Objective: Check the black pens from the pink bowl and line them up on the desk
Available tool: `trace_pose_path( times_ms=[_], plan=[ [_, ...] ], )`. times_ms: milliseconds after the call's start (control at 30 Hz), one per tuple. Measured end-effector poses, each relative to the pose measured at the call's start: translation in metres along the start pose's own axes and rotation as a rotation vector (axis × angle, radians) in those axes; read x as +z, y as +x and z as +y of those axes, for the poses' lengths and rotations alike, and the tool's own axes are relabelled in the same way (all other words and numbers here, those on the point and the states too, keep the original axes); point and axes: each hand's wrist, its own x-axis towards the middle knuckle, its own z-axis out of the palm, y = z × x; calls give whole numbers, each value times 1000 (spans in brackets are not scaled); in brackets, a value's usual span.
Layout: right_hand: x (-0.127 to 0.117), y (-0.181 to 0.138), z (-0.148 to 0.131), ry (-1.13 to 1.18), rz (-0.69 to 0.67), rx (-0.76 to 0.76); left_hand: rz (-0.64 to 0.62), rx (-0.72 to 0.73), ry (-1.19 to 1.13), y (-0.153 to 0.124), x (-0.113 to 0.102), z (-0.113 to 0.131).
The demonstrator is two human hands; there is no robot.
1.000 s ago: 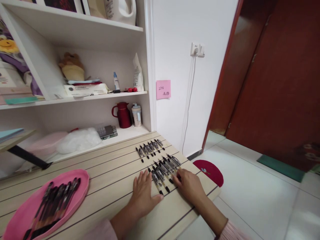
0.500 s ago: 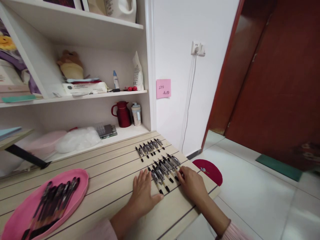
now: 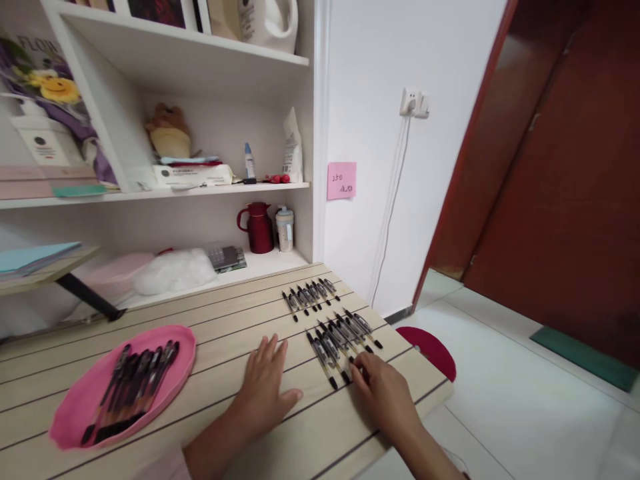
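Observation:
Pens with clear barrels and black ends lie in a near row point(image 3: 340, 337) and a far row point(image 3: 310, 297) on the striped wooden table point(image 3: 220, 387). My left hand point(image 3: 265, 387) rests open left of the near row, its fingers spread and apart from the pens. My right hand point(image 3: 383, 393) is closed at the near ends of that row, with its fingertips at the black end of one pen; part of this grip is hidden by the fingers. To the left, a pink scalloped tray point(image 3: 183, 353) holds several more pens point(image 3: 135, 383) lying side by side.
White shelves point(image 3: 225, 193) stand behind the table, with a red jug point(image 3: 260, 228) and a light cup point(image 3: 285, 228). A small raised stand point(image 3: 75, 267) is at the left. A pink note point(image 3: 342, 180) is on the wall. Beyond the right edge sits a red round seat point(image 3: 433, 350).
My left hand has drawn away leftward from the near row. My right hand has shifted from the row's right side toward the middle pens' near ends. The view has turned slightly left.

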Motion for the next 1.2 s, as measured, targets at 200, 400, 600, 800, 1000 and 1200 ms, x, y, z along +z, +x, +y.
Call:
trace_pose_path(
  times_ms=[200, 400, 600, 800, 1000, 1200],
  plan=[
    [9, -30, -27, 151, 14, -83, 315, -108, 241, -39, -45, -73],
    [26, -47, -63, 281, -30, -245, 316, -474, 330, -67, -96, -161],
    [44, -54, -88, 235, -31, -393, 226, -590, 225, -67, -89, -187],
    [50, -54, -90, 134, -56, -428, 247, -644, 141, -58, -85, -180],
    [32, -42, -106, 131, -102, -430, 316, -647, -83, -59, -92, -186],
    [21, 0, -152, 474, -150, -333, 593, -531, -486, -62, -97, -172]
  ],
)
